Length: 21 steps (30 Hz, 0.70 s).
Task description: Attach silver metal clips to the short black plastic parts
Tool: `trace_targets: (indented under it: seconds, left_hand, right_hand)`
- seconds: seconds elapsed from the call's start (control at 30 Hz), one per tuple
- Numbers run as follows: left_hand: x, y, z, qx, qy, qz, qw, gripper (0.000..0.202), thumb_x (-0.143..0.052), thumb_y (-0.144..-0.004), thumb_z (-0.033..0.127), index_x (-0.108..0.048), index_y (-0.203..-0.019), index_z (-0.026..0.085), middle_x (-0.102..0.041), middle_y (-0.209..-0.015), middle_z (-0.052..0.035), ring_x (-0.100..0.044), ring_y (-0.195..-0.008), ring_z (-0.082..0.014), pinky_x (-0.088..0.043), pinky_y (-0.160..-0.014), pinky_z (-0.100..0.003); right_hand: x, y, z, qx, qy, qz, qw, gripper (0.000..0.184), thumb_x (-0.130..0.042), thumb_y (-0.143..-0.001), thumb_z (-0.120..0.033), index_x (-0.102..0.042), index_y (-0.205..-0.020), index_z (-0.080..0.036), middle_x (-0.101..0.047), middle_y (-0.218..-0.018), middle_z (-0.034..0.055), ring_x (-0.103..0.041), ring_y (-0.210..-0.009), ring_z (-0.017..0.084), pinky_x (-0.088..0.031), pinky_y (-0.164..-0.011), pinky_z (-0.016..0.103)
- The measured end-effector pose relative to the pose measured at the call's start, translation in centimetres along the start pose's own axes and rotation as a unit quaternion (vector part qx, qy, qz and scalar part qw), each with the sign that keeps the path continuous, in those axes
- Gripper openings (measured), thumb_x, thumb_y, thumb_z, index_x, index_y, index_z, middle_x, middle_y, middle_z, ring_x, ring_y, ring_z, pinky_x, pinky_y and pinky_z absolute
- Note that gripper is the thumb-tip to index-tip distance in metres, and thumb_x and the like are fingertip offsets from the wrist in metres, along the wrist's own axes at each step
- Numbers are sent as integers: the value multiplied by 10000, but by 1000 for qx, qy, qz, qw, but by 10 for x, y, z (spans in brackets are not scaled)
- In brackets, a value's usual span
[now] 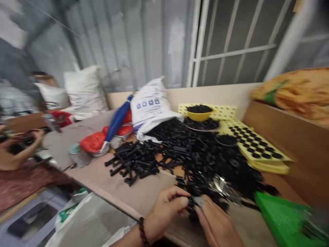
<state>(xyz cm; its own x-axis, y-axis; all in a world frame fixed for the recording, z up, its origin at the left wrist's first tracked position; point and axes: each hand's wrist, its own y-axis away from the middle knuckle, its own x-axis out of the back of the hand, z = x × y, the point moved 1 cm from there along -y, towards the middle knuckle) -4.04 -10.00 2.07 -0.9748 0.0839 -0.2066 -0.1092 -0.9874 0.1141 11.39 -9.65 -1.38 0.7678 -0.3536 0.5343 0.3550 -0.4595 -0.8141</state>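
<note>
My left hand [167, 212], with a dark beaded bracelet on the wrist, is closed in a pinch at the table's near edge. Close against it, my right hand [217, 221] is closed too. Between their fingertips is a small black part [190, 202], mostly covered by the fingers. Something greyish [197, 201] shows at the right fingertips, too blurred to name. Just beyond the hands lies a big heap of black plastic parts [205, 151]. Small shiny metal pieces [221, 185] lie at its near side. Black bolt-like pieces [136, 159] are piled to the left.
A white sack [149, 106] spills black parts at the back. A yellow bowl [199, 115] sits on the heap. Yellow perforated trays [267, 166] and a green tray [282, 219] are at right. A blue umbrella [118, 118] lies left. Another person's arms [24, 151] are at far left.
</note>
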Motion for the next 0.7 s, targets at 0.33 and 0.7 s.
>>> trace_targets:
  seconds: [0.33, 0.7]
  left_hand:
    - [-1, -17, 0, -4, -67, -44, 997, 228, -704, -681, 324, -686, -824, 146, -591, -583, 13, -500, -552, -102, -421, -557, -202]
    - [0, -37, 2, -234, -268, -92, 930, 108, -592, -784, 177, -681, -846, 187, -690, -876, -52, -628, -840, -186, -511, -747, -268]
  right_hand:
    - [5, -7, -1, -141, 0, -73, 987, 267, -263, -925, -148, -442, -730, -181, -495, -699, 40, -467, -624, 153, -356, -577, 268]
    - [7, -11, 4, -366, -218, -111, 898, 291, -254, -951, -278, -411, -718, -202, -516, -673, -5, -487, -627, 125, -350, -579, 235]
